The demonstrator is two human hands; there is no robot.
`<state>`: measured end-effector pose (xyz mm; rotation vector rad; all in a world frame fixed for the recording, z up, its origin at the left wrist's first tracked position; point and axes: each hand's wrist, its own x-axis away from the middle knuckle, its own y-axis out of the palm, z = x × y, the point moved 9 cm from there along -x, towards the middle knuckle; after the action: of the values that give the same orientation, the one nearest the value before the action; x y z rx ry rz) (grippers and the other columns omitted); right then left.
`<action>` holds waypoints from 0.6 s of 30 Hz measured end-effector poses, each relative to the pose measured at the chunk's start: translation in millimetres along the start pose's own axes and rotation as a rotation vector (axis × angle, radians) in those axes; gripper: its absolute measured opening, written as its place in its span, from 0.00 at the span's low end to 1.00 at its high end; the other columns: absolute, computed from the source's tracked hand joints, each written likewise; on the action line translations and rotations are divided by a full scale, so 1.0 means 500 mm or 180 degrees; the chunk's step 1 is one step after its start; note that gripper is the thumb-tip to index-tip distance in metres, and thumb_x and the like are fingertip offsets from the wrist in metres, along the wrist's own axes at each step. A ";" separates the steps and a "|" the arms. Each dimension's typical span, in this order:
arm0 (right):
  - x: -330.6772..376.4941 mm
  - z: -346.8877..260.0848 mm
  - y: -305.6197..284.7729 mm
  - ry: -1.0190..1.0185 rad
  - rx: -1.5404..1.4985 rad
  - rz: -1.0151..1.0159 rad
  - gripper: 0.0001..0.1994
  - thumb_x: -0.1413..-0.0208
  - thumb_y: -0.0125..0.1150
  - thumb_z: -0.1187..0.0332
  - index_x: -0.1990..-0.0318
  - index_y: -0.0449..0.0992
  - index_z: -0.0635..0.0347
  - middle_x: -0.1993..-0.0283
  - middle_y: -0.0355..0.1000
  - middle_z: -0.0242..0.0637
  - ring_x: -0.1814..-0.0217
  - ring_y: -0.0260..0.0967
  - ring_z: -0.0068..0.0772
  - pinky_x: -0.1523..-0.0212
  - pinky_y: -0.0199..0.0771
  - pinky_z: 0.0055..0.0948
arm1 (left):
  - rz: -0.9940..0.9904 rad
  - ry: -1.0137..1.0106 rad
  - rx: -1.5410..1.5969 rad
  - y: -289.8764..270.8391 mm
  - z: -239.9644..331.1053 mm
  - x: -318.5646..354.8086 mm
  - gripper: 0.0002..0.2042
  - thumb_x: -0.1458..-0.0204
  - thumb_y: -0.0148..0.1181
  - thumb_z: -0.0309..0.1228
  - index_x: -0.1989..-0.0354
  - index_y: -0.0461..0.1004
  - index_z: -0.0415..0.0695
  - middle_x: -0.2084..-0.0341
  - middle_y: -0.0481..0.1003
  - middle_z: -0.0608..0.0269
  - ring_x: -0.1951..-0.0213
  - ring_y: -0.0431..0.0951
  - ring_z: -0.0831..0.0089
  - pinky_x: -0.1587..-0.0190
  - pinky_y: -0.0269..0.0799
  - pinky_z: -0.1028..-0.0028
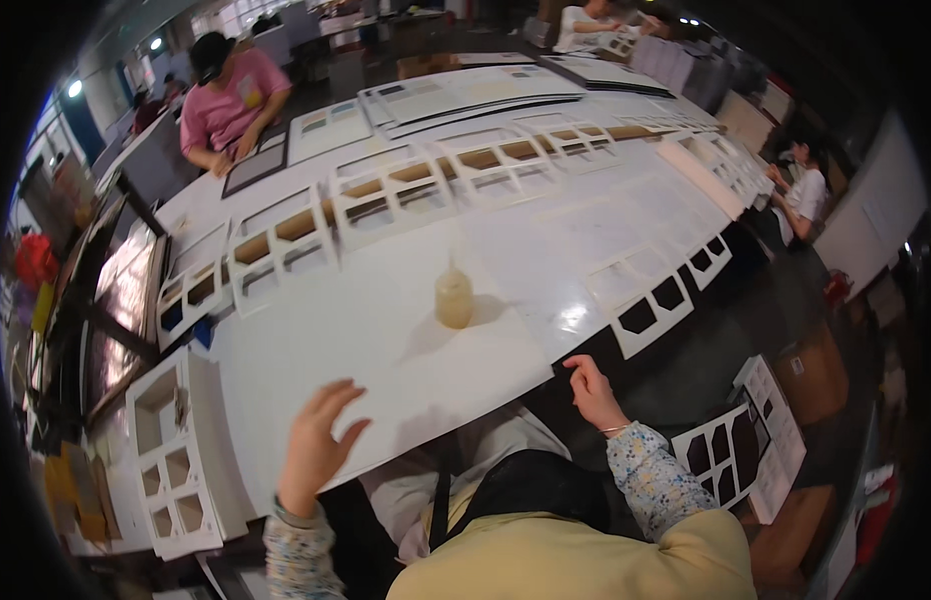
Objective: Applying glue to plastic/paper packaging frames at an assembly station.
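My left hand (324, 440) is raised over the near left part of the white table (316, 370), with thumb and fingers apart and nothing in it. Off the table's front edge, my right hand (594, 392) hovers with its fingers loosely bent and apart, also holding nothing. A squat, translucent yellowish bottle with a thin nozzle (454, 300) stands upright on the white tabletop, beyond both hands and touched by neither. White mat boards with several cut-out windows (394, 195) lean in a curved row across the table behind the bottle.
A stack of white window mats (176, 465) sits at the near left. More mats (651, 315) overhang the right edge, and others (746, 440) stand low at the right near cardboard boxes (814, 375). A co-worker in pink (231, 105) handles a dark frame (258, 165) across the table.
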<state>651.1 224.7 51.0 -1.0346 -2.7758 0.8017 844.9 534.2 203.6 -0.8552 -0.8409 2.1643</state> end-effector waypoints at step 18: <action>-0.182 0.050 -0.187 -0.0300 0.1587 0.1399 0.14 0.60 0.63 0.68 0.65 0.69 0.62 0.68 0.69 0.38 0.57 0.61 0.40 0.59 0.60 0.38 | 0.0357 -0.1008 -0.0041 0.173 -0.133 0.012 0.14 0.61 0.59 0.20 0.62 0.72 0.40 0.62 0.72 0.55 0.58 0.71 0.60 0.56 0.66 0.67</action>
<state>659.9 97.1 85.7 -1.5276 -2.2313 1.5247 862.9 509.8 98.6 -0.5843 -0.9803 2.4357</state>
